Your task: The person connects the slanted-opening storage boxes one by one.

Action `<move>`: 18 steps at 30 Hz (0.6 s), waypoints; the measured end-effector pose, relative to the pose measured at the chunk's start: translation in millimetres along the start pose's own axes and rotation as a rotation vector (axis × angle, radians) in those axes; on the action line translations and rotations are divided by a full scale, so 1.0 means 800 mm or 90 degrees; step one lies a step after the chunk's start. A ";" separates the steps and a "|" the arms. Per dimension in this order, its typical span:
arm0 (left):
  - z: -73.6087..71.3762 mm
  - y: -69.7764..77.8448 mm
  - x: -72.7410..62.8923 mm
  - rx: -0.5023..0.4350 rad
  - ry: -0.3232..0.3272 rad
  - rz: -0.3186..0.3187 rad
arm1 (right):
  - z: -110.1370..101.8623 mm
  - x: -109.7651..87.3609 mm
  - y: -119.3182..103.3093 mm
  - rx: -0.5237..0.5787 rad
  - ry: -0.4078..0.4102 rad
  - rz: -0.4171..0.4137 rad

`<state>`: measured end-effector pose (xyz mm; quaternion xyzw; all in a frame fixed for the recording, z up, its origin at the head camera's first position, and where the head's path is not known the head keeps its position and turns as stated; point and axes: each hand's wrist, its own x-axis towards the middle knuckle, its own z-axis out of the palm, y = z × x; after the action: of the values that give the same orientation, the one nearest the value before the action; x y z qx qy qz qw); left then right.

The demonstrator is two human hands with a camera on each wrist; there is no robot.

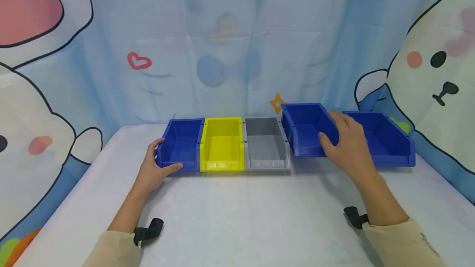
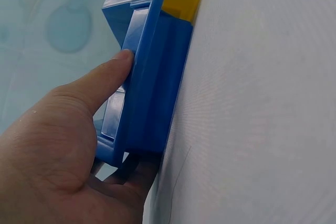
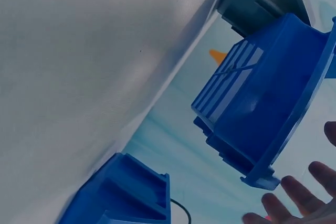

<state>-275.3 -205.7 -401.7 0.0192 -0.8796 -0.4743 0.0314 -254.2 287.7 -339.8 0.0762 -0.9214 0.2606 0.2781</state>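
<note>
At the left end of a row, my left hand [image 1: 153,172] holds a blue storage bin [image 1: 182,145]. In the left wrist view its thumb lies on the front lip, and the other fingers reach around the side, partly hidden. A yellow bin [image 1: 222,145] and a grey bin [image 1: 265,145] stand beside it. Right of the grey one, another blue bin [image 1: 306,129] is raised off the table and slightly askew. My right hand [image 1: 349,147] is over its right side, fingers spread; in the right wrist view the fingertips are right at the rim corner.
A wider blue bin [image 1: 389,139] stands at the right end, partly behind my right hand. White cloth covers the table [image 1: 241,217]. Behind the bins hangs a light-blue printed curtain [image 1: 297,44]. Each wrist carries a black strap mount [image 1: 149,230].
</note>
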 end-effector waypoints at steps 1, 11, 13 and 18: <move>0.000 0.000 0.000 -0.001 0.001 -0.001 | 0.002 0.001 -0.003 -0.006 0.003 -0.015; 0.001 -0.002 0.000 -0.004 0.000 0.002 | 0.011 0.010 -0.025 -0.026 -0.010 -0.080; 0.002 -0.001 0.000 -0.004 0.000 0.001 | 0.012 0.011 -0.028 -0.024 -0.034 -0.086; 0.001 -0.002 -0.001 -0.006 0.000 0.000 | 0.017 0.016 -0.028 0.011 -0.139 -0.109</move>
<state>-274.8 -205.7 -403.1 0.0190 -0.8772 -0.4787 0.0317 -264.8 261.4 -333.1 0.1845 -0.9341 0.2340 0.1968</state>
